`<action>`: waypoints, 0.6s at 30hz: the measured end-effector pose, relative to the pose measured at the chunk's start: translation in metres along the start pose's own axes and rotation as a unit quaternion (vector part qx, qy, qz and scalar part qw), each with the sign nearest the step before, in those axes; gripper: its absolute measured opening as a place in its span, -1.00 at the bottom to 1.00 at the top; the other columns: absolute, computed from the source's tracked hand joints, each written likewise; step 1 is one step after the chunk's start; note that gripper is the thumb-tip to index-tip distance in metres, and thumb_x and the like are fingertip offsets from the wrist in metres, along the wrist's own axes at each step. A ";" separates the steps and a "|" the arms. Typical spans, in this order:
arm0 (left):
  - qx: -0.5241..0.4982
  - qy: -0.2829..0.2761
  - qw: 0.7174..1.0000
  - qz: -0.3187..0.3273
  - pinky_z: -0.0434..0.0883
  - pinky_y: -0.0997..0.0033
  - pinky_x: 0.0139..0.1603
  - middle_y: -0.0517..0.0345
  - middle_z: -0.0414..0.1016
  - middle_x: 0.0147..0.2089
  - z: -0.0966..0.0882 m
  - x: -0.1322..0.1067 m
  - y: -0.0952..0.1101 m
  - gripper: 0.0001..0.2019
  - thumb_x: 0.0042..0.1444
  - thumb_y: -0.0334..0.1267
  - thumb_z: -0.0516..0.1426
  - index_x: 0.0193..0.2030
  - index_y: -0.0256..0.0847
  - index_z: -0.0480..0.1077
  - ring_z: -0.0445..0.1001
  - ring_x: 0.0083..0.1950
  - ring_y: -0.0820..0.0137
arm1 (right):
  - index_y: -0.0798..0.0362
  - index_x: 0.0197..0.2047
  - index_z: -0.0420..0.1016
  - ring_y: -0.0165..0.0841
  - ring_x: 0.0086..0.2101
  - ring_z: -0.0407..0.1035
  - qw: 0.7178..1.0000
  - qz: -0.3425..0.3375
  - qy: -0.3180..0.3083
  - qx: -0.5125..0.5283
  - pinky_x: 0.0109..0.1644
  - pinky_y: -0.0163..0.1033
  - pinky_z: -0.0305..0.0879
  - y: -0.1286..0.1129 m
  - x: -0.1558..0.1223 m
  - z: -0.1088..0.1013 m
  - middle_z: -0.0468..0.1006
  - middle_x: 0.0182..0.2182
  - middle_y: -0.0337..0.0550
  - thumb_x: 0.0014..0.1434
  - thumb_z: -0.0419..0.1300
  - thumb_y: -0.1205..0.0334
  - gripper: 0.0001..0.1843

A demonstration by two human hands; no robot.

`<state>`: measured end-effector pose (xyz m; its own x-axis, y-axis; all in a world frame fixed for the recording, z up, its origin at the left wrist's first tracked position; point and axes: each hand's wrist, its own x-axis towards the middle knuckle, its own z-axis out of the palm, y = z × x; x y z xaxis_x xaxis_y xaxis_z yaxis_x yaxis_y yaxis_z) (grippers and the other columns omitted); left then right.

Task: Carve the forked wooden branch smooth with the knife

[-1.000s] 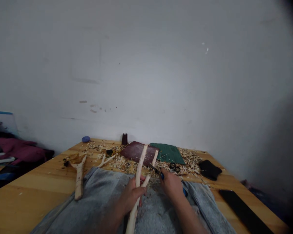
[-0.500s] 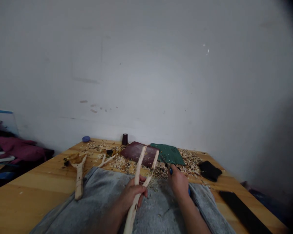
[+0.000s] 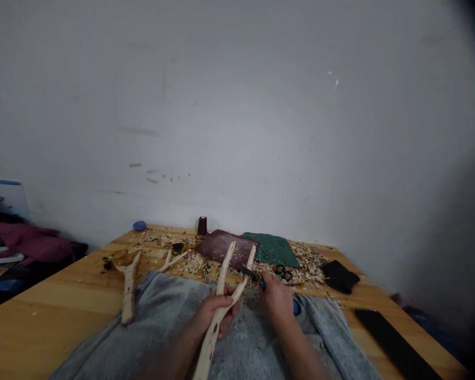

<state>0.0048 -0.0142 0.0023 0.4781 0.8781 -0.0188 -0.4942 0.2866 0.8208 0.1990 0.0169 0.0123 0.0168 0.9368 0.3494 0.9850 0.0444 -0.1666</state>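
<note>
My left hand point(image 3: 216, 313) is closed around a peeled, pale forked branch point(image 3: 211, 343) just below its fork, and the two prongs point away from me. In my right hand point(image 3: 277, 301) is a carving knife point(image 3: 258, 278) with a blue and black handle. Its dark blade lies across the right prong, seemingly touching it. Below both hands spreads a grey cloth point(image 3: 170, 316), strewn with fine shavings. Black scissor handles point(image 3: 284, 272) show just beyond my right hand.
Wood shavings point(image 3: 309, 258) cover the table's far part, around a maroon sheet point(image 3: 217, 247) and a green sheet point(image 3: 275, 250). Another forked branch point(image 3: 129, 290) and a forked twig point(image 3: 176, 260) lie left. A thread spool point(image 3: 202, 226), black cloth point(image 3: 341, 277) and dark flat slab point(image 3: 391, 340) are also there.
My right hand has moved left with the knife, bringing the blade onto the right prong and uncovering the scissor handles. The forked branch has tilted and shifted slightly toward me.
</note>
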 end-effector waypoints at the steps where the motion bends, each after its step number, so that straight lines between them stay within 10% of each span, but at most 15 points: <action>1: -0.013 -0.016 1.000 -0.010 0.00 0.61 -0.85 0.28 0.47 -0.55 -0.001 0.000 0.000 -0.73 -0.13 -0.20 0.24 -0.27 -0.21 0.35 0.06 -0.80 0.64 | -0.04 0.01 0.42 -0.29 -0.23 0.50 1.000 0.023 0.002 -0.003 -0.28 -0.31 0.17 0.004 0.003 0.001 0.60 -0.18 -0.09 0.25 0.05 0.29 -0.72; 6: -0.034 -0.036 0.999 -0.005 0.00 0.62 -0.84 0.25 0.47 -0.52 -0.005 0.000 0.000 -0.76 -0.07 -0.24 0.22 -0.23 -0.23 0.37 0.07 -0.79 0.65 | -0.01 0.02 0.41 -0.26 -0.29 0.51 0.996 0.082 0.016 0.015 -0.33 -0.29 0.13 0.025 0.011 0.001 0.63 -0.26 -0.07 0.35 -0.05 0.13 -0.70; 18: 0.008 0.020 1.000 0.014 0.04 0.60 -0.86 0.24 0.49 -0.56 -0.004 0.003 0.002 -0.68 -0.16 -0.19 0.25 -0.25 -0.21 0.34 0.08 -0.81 0.61 | -0.02 -0.11 0.48 -0.30 -0.22 0.45 0.993 -0.106 0.016 0.038 -0.25 -0.33 0.11 -0.008 -0.010 -0.005 0.58 -0.26 -0.15 0.10 0.12 0.35 -0.72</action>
<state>0.0026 -0.0101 0.0016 0.4354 0.9000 -0.0181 -0.4952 0.2563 0.8301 0.1920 0.0057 0.0151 -0.1833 0.8919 0.4133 0.9513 0.2670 -0.1544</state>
